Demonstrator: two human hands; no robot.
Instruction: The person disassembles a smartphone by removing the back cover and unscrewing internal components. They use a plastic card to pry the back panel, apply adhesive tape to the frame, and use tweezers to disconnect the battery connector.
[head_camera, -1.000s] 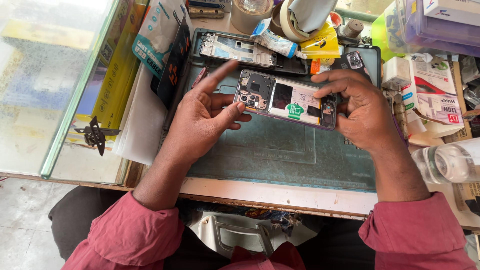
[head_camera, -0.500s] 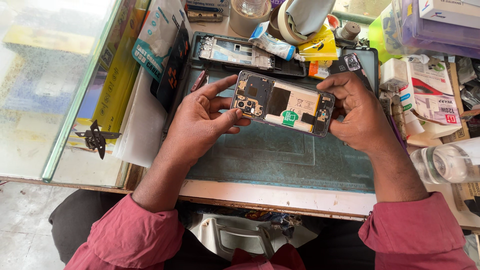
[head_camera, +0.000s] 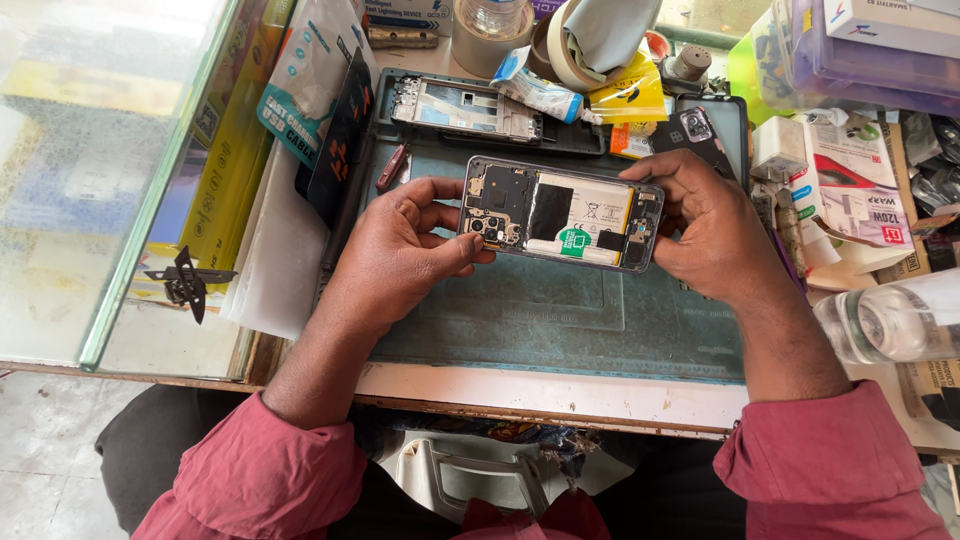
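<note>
Head view shows an opened phone (head_camera: 560, 213) with its back cover off, so the battery and the dark inner parts are visible. It is held in the air, lying almost flat and a little tilted, above the blue-green work mat (head_camera: 560, 310) on the table (head_camera: 560, 392). The left hand (head_camera: 400, 250) grips the camera end of the phone, with the thumb under the lower edge and the fingers curled on the upper edge. The right hand (head_camera: 705, 225) closes around the other end, fingers on the top edge. Behind the phone, at the far edge of the mat, lies a second phone frame (head_camera: 465, 107). Near it are rolls of tape (head_camera: 560, 50) and a yellow packet (head_camera: 628, 98). At the right side lies a clear plastic bottle (head_camera: 890, 320), and at the left stands a glass case (head_camera: 90, 150).
</note>
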